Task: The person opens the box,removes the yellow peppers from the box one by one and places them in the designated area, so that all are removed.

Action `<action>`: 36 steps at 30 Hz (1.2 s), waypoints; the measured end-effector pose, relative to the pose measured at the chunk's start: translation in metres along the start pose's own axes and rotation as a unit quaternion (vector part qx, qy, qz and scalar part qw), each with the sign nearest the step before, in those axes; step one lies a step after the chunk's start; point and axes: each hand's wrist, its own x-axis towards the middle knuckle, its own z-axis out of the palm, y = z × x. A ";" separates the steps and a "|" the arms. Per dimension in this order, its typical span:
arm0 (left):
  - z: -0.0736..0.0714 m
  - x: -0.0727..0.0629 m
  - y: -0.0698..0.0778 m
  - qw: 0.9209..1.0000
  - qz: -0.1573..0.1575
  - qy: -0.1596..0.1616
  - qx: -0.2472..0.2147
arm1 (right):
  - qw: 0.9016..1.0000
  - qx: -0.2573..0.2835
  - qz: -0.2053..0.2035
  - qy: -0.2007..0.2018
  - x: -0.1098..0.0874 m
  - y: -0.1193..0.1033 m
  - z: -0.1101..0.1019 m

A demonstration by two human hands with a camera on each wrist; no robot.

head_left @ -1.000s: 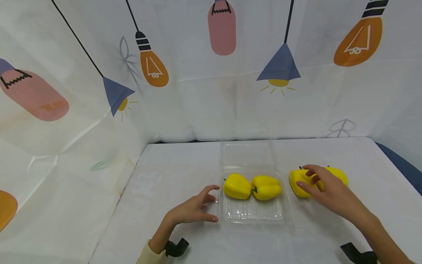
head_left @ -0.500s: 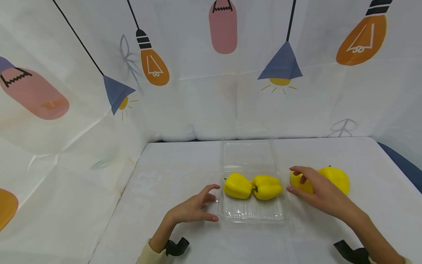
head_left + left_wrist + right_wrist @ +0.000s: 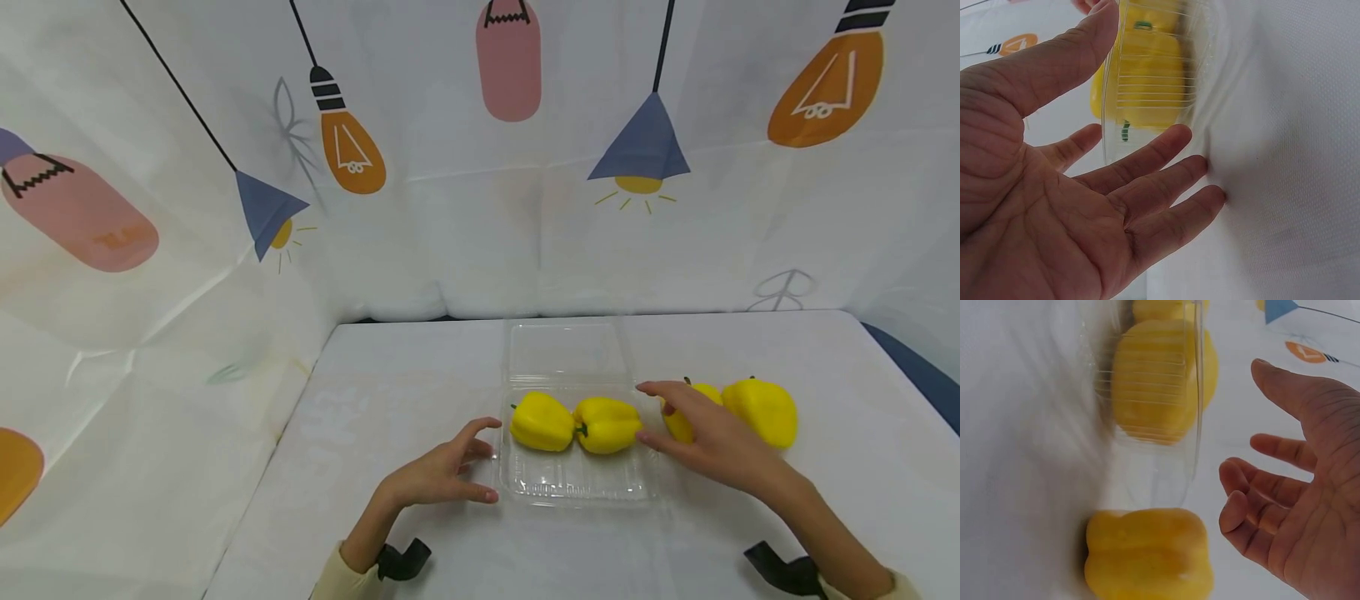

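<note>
Two yellow bell peppers [image 3: 541, 422] are contained in an open clear plastic clamshell [image 3: 573, 482]; two loose peppers [image 3: 760, 412] are noted at right. It is flanked by the left hand [image 3: 442, 471] and right hand [image 3: 712, 442] — fingers released, loosely bent.

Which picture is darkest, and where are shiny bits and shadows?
Right wrist view: looks dimmest, with the white table blurry; head view: small white glints on the clear box; left wrist view: a soft shadow on the white table beside the left hand.
</note>
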 end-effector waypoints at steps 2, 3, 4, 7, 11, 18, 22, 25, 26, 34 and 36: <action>0.000 0.000 0.000 1.000 0.000 0.000 0.002 | 1.000 0.002 0.006 -0.010 0.001 -0.001 0.003; 0.000 0.000 0.000 1.000 0.000 0.000 0.002 | 1.000 0.003 0.009 -0.016 0.002 -0.001 0.004; 0.000 0.000 0.000 1.000 0.000 0.000 0.002 | 1.000 0.007 0.012 -0.020 0.002 -0.002 0.005; 0.000 0.000 0.000 1.000 0.000 0.001 0.003 | 0.999 0.016 0.013 -0.029 0.003 -0.004 0.008; 0.000 0.001 0.000 1.000 0.000 0.001 0.001 | 0.999 0.019 0.009 -0.040 0.005 -0.007 0.010; 0.000 0.000 0.001 1.000 0.000 0.000 -0.002 | 0.999 0.019 0.009 -0.049 0.006 -0.009 0.015; 0.000 -0.001 0.001 1.000 0.002 0.000 0.000 | 0.999 0.010 0.007 -0.049 0.007 -0.010 0.017; 0.001 0.000 0.000 1.000 0.000 0.001 0.001 | 0.999 -0.003 0.004 -0.047 0.007 -0.011 0.018; 0.001 0.000 0.000 1.000 -0.001 0.001 0.001 | 0.999 -0.006 0.004 -0.047 0.007 -0.011 0.019; 0.001 -0.001 0.002 1.000 -0.002 0.003 0.002 | 0.999 -0.021 -0.009 -0.042 0.009 -0.014 0.022; 0.001 -0.001 0.002 1.000 0.000 0.002 0.002 | 0.999 -0.025 -0.007 -0.042 0.009 -0.015 0.023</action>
